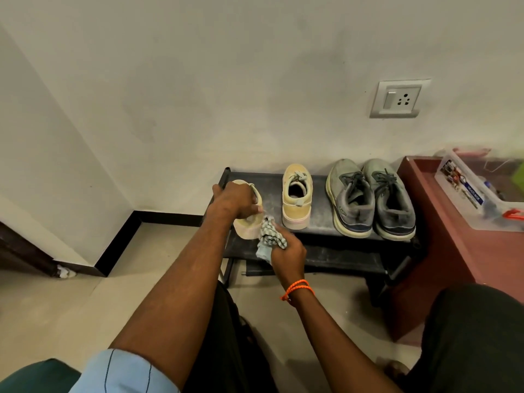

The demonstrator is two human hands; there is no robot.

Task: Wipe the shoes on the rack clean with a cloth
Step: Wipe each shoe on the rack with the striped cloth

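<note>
Head view: cloth (269,232) in right grip (286,251), seemingly touching shoe (248,225).

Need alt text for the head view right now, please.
The left hand grips a cream shoe on the black rack while the right hand wipes its heel with a cloth. Its mate and two grey sneakers wait alongside.

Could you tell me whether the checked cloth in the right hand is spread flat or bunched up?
Bunched up. The grey-and-white checked cloth is crumpled in the right hand, a loose corner hanging below, pressed against the pale yellow sneaker held by the left hand.
</note>
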